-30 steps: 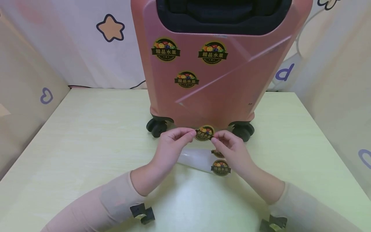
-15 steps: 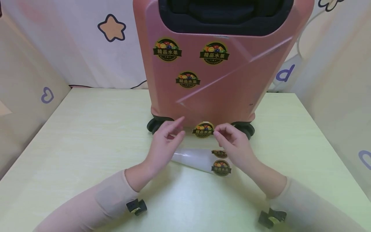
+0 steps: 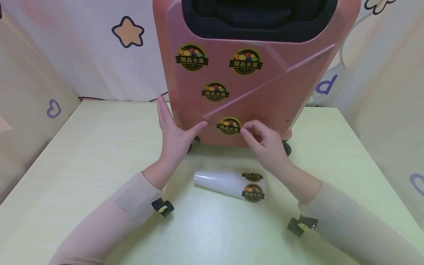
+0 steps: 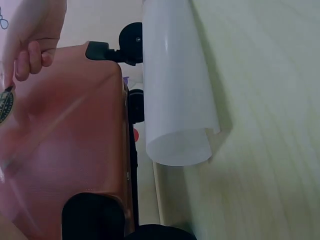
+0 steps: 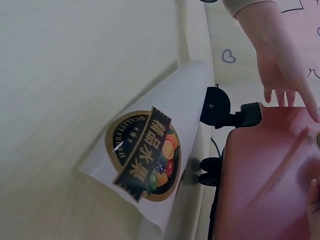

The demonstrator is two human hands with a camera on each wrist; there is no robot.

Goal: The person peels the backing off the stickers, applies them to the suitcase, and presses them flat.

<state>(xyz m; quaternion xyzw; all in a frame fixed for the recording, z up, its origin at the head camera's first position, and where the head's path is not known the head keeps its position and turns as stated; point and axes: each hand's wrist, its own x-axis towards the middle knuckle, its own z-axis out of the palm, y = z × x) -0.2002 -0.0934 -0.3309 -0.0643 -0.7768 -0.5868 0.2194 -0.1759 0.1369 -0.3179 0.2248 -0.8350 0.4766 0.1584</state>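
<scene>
A pink suitcase (image 3: 265, 97) stands upright on the table, with three round fruit stickers on its front, such as the upper left sticker (image 3: 192, 57). My right hand (image 3: 269, 149) pinches the right edge of another fruit sticker (image 3: 229, 126), held at the lower front of the case; whether its back touches the shell I cannot tell. My left hand (image 3: 175, 138) is at the case's lower left edge, fingers straight and thumb spread toward that sticker. Between my forearms lies a curled white sticker sheet (image 3: 218, 181) with fruit stickers at its right end.
The pale table (image 3: 99, 158) extends around the case. Black wheels (image 3: 287, 148) show under it, and a black handle recess (image 3: 261, 29) is at its top. Patterned cloth (image 3: 82, 55) hangs behind and at both sides. A small black device (image 3: 163, 207) sits on each sleeve.
My left hand let go of the sticker and moved up and left to the case's edge. The right hand carried the sticker up from near the wheels to the lower front.
</scene>
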